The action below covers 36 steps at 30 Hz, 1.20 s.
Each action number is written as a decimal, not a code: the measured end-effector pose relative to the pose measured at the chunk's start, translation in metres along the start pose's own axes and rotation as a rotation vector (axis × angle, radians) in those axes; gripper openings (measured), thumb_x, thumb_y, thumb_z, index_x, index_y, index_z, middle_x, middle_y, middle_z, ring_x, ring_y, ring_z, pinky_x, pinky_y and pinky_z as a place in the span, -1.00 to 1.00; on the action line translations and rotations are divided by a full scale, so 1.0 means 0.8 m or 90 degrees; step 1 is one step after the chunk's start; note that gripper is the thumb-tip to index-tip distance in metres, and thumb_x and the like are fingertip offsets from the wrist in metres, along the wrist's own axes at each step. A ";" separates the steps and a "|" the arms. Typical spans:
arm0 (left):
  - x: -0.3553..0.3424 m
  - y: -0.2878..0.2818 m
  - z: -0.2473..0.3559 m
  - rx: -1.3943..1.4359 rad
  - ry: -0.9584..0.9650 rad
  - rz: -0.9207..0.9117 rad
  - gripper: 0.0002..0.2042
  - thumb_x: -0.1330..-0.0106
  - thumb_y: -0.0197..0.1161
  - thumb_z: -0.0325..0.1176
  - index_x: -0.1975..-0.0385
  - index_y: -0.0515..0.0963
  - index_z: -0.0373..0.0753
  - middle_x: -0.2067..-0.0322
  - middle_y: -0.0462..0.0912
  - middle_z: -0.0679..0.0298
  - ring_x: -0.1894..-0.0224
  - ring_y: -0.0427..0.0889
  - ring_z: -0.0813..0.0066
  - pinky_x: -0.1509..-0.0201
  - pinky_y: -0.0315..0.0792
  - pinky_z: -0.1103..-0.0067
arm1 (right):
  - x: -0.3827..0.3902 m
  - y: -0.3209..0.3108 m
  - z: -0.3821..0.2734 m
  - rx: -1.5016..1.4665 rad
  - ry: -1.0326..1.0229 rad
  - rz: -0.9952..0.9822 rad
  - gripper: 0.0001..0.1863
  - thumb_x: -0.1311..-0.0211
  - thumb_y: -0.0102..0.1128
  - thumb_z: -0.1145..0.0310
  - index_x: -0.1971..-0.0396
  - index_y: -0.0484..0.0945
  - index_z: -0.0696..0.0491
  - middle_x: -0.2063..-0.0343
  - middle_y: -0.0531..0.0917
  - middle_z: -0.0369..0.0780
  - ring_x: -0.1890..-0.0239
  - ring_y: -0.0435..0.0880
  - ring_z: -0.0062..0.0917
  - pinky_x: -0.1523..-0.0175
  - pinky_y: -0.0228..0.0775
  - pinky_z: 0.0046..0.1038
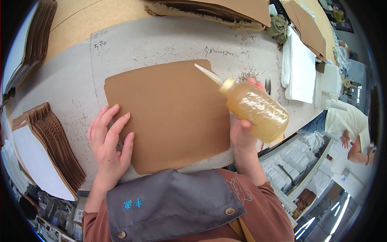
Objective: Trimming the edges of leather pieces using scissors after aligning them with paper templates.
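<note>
A brown sheet of leather-like or paper material (177, 117) lies flat on the pale worktable, close in front of me. My left hand (109, 135) rests at its left edge, fingers spread, with the fingertips on the sheet. Over the sheet's right side, my right hand (244, 131) is wrapped round a squeeze bottle (258, 111) of amber liquid, probably glue. The bottle is tilted, its yellow collar and long white nozzle pointing up and left above the sheet's far edge. Part of the right hand's fingers is hidden behind the bottle.
Stacked brown and white pieces (52, 145) stand at the left, with another stack (34, 44) behind. Brown material (217, 12) lies along the far side. Small scissors (268, 84) and white cloths (299, 66) are at the right. Beyond the table, another person (346, 125) stands at the right.
</note>
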<state>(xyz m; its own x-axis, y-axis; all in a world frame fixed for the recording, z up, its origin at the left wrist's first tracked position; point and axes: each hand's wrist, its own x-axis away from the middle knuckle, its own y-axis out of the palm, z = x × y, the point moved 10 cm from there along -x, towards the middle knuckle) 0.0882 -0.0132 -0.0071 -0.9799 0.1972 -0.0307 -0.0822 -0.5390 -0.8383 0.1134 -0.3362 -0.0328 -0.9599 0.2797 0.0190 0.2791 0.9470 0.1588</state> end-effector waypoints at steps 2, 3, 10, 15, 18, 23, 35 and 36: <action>0.001 0.000 -0.001 0.001 0.000 0.000 -0.63 -0.22 0.31 -0.47 -0.07 0.61 -0.23 -0.27 0.48 0.10 -0.41 0.33 0.03 -0.46 0.13 0.21 | -0.001 -0.001 0.004 -0.095 0.029 0.020 0.27 0.16 0.65 -0.11 -0.51 0.04 -0.05 -0.46 0.25 -0.19 -0.34 0.45 -0.41 -0.32 0.49 -0.29; 0.000 0.000 0.000 0.000 0.000 0.000 -0.63 -0.22 0.31 -0.47 -0.07 0.61 -0.23 -0.27 0.48 0.10 -0.41 0.33 0.03 -0.46 0.13 0.21 | -0.003 0.001 -0.002 -0.152 0.032 0.007 0.29 0.17 0.67 -0.11 -0.52 0.01 -0.07 -0.46 0.24 -0.15 -0.29 0.50 -0.38 -0.27 0.52 -0.30; 0.000 -0.001 0.002 -0.004 0.007 -0.001 -0.65 -0.23 0.32 -0.46 -0.05 0.61 -0.23 -0.26 0.49 0.10 -0.40 0.36 0.03 -0.44 0.15 0.22 | -0.007 -0.003 -0.021 -0.185 -0.012 -0.009 0.34 0.22 0.68 -0.15 -0.53 0.02 -0.07 -0.44 0.29 -0.18 -0.03 0.63 -0.48 0.01 0.59 -0.46; 0.000 -0.001 0.002 -0.006 0.010 0.002 -0.65 -0.24 0.31 -0.45 -0.05 0.61 -0.23 -0.26 0.49 0.10 -0.40 0.36 0.03 -0.44 0.15 0.22 | -0.002 -0.012 -0.001 -0.079 0.095 0.028 0.27 0.17 0.68 -0.14 -0.49 0.10 0.06 -0.43 0.31 -0.21 -0.06 0.60 -0.51 0.08 0.53 -0.49; 0.000 0.000 0.002 -0.005 0.012 -0.001 -0.65 -0.24 0.31 -0.45 -0.05 0.61 -0.23 -0.26 0.49 0.10 -0.40 0.36 0.03 -0.44 0.15 0.21 | 0.000 -0.015 0.001 -0.053 0.089 0.036 0.25 0.14 0.69 -0.09 -0.48 0.11 0.06 -0.42 0.32 -0.22 -0.05 0.57 -0.53 0.14 0.48 -0.48; -0.001 -0.002 0.002 -0.007 0.014 0.018 -0.63 -0.19 0.37 -0.41 -0.04 0.63 -0.17 -0.23 0.52 0.15 -0.36 0.41 0.08 -0.41 0.17 0.21 | 0.004 -0.008 -0.002 -0.044 0.042 0.009 0.18 0.10 0.70 0.05 -0.47 0.13 0.08 -0.42 0.32 -0.17 -0.37 0.39 -0.41 -0.37 0.38 -0.28; -0.003 -0.005 0.002 0.025 0.018 0.014 -0.66 -0.20 0.35 -0.46 -0.01 0.64 -0.22 -0.24 0.52 0.12 -0.36 0.41 0.05 -0.42 0.15 0.22 | 0.007 0.008 0.008 0.060 0.025 0.019 0.26 0.17 0.67 -0.17 -0.46 0.13 0.10 -0.42 0.31 -0.18 -0.07 0.54 -0.51 0.10 0.47 -0.47; -0.003 -0.005 0.001 0.022 0.016 0.014 -0.66 -0.20 0.35 -0.46 -0.01 0.64 -0.22 -0.24 0.52 0.12 -0.36 0.41 0.05 -0.42 0.15 0.22 | 0.007 0.010 0.009 0.058 0.027 0.017 0.26 0.17 0.67 -0.17 -0.46 0.13 0.10 -0.42 0.31 -0.18 -0.07 0.54 -0.51 0.10 0.47 -0.47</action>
<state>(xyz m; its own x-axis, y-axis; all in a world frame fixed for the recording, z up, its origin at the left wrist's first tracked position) 0.0906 -0.0122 -0.0034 -0.9768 0.2048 -0.0633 -0.0669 -0.5716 -0.8178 0.1105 -0.3261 -0.0383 -0.9519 0.2996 0.0639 0.3036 0.9504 0.0678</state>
